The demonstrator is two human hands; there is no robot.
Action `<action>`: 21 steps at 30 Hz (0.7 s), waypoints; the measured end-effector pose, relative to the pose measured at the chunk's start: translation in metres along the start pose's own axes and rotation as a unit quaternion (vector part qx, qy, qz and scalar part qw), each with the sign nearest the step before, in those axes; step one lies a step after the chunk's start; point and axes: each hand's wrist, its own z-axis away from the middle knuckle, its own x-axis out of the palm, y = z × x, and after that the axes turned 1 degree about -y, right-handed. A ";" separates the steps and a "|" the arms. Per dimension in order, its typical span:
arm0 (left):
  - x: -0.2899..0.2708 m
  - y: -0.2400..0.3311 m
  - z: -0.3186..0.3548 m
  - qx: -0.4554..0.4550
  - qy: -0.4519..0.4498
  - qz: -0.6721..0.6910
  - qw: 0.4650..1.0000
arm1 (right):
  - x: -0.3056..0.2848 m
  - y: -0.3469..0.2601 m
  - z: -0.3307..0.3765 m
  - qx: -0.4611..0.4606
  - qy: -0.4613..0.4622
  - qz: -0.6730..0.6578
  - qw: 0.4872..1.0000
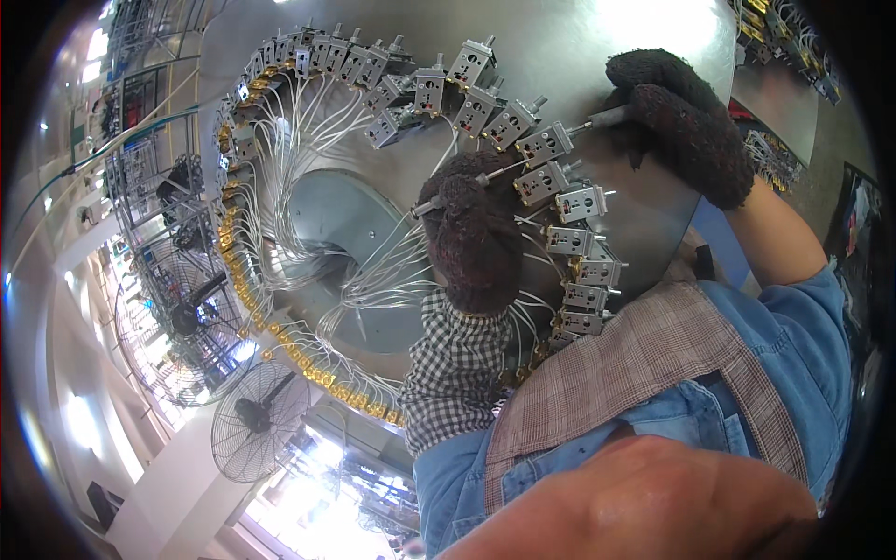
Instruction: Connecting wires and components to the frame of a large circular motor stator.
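Observation:
My left hand (471, 233), in a dark knit glove below a checked sleeve, is closed around thin white cables. A silver sleeve (483, 178) and a silver cable end (427, 207) stick out by its fingers. Beside it stands a metal block (544, 144) with round holes, one of several in a curved row. My right hand (677, 117), also gloved, closes on a grey rod-like piece (609, 117) whose thin tip points at that block. Whether the piece is a separate tool or joined to the block, I cannot tell. The fingertips are partly hidden.
The blocks stand along a round metal table (392, 56). Gold connectors (327, 378) line the ring's near-left edge, with white cables (289, 210) running inward over a round grey plate (350, 205). Wire-cage fans (259, 420) stand at left. More cabled parts (784, 37) lie at upper right.

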 end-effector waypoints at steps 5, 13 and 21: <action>0.008 0.000 0.003 -0.021 0.065 0.018 0.997 | -0.002 0.001 -0.001 -0.004 0.003 0.000 1.000; 0.007 0.005 0.003 -0.054 0.076 0.046 0.995 | -0.002 0.004 -0.001 -0.036 0.004 0.019 0.999; 0.015 0.005 0.001 -0.054 0.034 0.008 0.998 | 0.002 -0.002 -0.002 -0.051 -0.020 0.032 0.998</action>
